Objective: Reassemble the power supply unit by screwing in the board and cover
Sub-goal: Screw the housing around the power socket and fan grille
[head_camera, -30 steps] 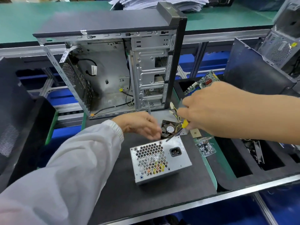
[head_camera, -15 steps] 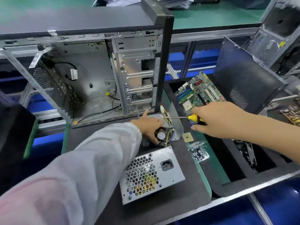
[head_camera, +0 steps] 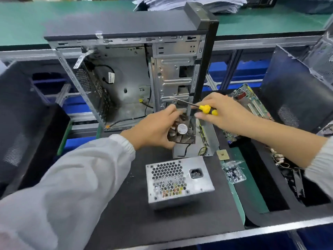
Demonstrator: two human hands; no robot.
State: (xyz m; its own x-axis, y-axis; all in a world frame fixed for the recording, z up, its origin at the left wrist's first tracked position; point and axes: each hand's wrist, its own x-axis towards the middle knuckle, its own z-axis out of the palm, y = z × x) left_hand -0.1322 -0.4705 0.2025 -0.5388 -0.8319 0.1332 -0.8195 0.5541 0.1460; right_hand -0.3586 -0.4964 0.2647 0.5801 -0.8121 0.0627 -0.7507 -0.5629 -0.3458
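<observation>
The power supply box, a grey metal case with a honeycomb grille and a socket, sits at lower centre of the frame on the black mat, untouched by either hand. Just above it, at centre frame, the left hand grips a dusty fan raised over the metal cover, while the right hand is clamped on a yellow-handled screwdriver, its shaft pointing up-left. Behind stands an open computer case; a bag of screws lies right of the box and a circuit board at right.
</observation>
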